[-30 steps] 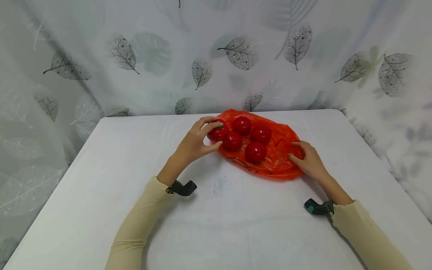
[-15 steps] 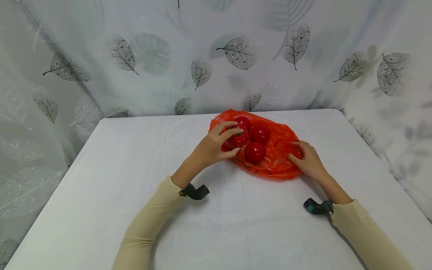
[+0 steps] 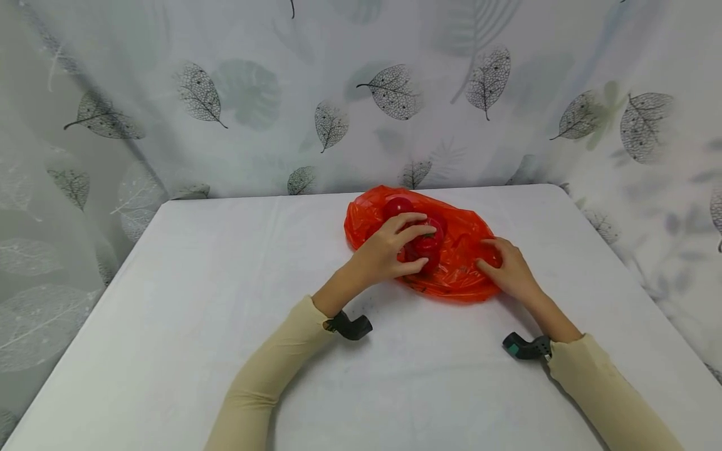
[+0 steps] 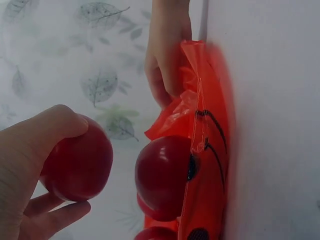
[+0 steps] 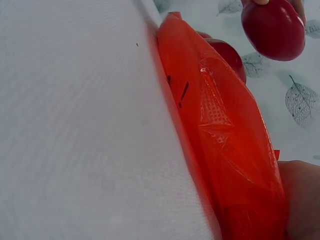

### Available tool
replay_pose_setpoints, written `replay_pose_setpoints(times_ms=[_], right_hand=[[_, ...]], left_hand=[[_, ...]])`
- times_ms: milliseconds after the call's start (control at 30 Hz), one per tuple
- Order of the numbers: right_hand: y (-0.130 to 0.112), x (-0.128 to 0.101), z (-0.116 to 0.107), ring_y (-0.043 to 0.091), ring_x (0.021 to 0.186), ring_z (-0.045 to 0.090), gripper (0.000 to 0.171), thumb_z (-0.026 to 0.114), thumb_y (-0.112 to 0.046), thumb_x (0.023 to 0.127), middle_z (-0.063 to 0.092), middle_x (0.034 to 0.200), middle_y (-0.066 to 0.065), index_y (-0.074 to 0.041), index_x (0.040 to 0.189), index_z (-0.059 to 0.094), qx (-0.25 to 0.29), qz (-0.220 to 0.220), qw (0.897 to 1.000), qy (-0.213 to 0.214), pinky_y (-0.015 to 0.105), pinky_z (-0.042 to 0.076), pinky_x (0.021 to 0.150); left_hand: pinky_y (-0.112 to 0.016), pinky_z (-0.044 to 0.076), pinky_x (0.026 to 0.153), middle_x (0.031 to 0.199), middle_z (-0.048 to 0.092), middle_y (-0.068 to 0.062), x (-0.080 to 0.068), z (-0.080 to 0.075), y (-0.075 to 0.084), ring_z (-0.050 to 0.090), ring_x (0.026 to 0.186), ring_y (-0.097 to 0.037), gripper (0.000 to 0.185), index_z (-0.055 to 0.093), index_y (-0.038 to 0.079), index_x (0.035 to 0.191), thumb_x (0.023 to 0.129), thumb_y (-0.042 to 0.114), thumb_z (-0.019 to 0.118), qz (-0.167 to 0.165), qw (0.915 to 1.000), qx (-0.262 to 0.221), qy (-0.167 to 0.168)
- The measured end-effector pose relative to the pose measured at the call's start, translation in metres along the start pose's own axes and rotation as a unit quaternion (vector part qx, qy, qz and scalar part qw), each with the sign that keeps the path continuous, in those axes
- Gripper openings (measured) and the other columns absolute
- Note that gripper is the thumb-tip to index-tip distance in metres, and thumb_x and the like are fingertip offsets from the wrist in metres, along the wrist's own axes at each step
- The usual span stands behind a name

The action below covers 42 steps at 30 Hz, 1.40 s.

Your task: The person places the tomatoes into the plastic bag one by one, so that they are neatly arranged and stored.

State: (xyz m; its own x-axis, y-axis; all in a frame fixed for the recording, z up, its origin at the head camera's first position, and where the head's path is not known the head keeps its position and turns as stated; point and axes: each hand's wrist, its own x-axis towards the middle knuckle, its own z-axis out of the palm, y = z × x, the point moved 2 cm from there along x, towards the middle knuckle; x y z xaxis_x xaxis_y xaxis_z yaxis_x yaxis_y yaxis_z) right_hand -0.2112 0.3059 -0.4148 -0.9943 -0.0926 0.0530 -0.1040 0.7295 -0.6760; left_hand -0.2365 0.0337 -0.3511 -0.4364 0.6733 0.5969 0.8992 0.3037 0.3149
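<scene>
A red tomato (image 3: 423, 248) is held between the thumb and fingers of my left hand (image 3: 379, 254), above an orange-red plastic bag (image 3: 360, 220). In the left wrist view this tomato (image 4: 82, 162) is apart from the bag. More tomatoes (image 3: 397, 205) lie in the bag's mouth, some hidden behind the left hand. My right hand (image 3: 514, 273) holds the bag's right side, thumb and fingers bent at the plastic; its fingertips are partly hidden. In the left wrist view, a shiny tomato (image 4: 161, 172) shows behind the bag's near rim.
The bag lies towards the back of a table with a white cloth (image 3: 225, 282). Behind it hangs a pale leaf-patterned curtain (image 3: 254, 144). Dark wrist devices sit on both forearms, the left device (image 3: 352, 327) and the right device (image 3: 524, 346).
My left hand has carried the tomato rightward from the bag's left edge to above its middle. The right hand stays at the bag's right side.
</scene>
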Motion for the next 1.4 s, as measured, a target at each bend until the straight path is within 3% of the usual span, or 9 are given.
replay_pose_setpoints(times_ms=[333, 633, 1067, 1400], right_hand=[[0.003, 0.0, 0.001, 0.051, 0.133, 0.028, 0.051, 0.059, -0.013, 0.094, 0.035, 0.145, 0.033, 0.009, 0.137, 0.042, -0.002, 0.004, 1.0, 0.0, 0.068, 0.028, 0.107], [0.003, 0.001, 0.0, 0.052, 0.132, 0.03, 0.049, 0.059, -0.012, 0.094, 0.037, 0.143, 0.034, 0.01, 0.135, 0.044, -0.009, -0.009, 1.0, 0.007, 0.069, 0.027, 0.106], [0.003, 0.001, 0.002, 0.052, 0.132, 0.03, 0.048, 0.058, -0.011, 0.094, 0.037, 0.143, 0.033, 0.01, 0.135, 0.044, -0.01, -0.008, 1.0, 0.01, 0.069, 0.027, 0.107], [0.002, 0.0, 0.001, 0.051, 0.133, 0.029, 0.047, 0.056, -0.012, 0.095, 0.036, 0.144, 0.032, 0.009, 0.136, 0.044, -0.013, 0.003, 1.0, 0.005, 0.068, 0.028, 0.107]], left_hand=[[-0.023, 0.043, 0.104, 0.133, 0.053, -0.013, 0.014, 0.022, 0.003, 0.05, 0.124, -0.025, 0.046, 0.062, 0.008, 0.124, 0.083, 0.022, 0.076, 0.001, 0.9995, -0.013, -0.029], [-0.019, 0.037, 0.106, 0.134, 0.051, -0.014, 0.02, 0.041, -0.001, 0.048, 0.126, -0.025, 0.044, 0.062, 0.006, 0.125, 0.084, 0.019, 0.075, 0.014, 0.999, -0.031, -0.027], [-0.019, 0.039, 0.105, 0.135, 0.051, -0.012, 0.029, 0.061, -0.004, 0.048, 0.126, -0.023, 0.046, 0.061, 0.01, 0.127, 0.086, 0.023, 0.075, -0.018, 0.9969, -0.024, -0.073], [-0.02, 0.042, 0.103, 0.133, 0.051, -0.012, 0.033, 0.071, -0.003, 0.05, 0.123, -0.022, 0.046, 0.06, 0.009, 0.128, 0.087, 0.024, 0.074, -0.029, 0.9958, -0.006, -0.087]])
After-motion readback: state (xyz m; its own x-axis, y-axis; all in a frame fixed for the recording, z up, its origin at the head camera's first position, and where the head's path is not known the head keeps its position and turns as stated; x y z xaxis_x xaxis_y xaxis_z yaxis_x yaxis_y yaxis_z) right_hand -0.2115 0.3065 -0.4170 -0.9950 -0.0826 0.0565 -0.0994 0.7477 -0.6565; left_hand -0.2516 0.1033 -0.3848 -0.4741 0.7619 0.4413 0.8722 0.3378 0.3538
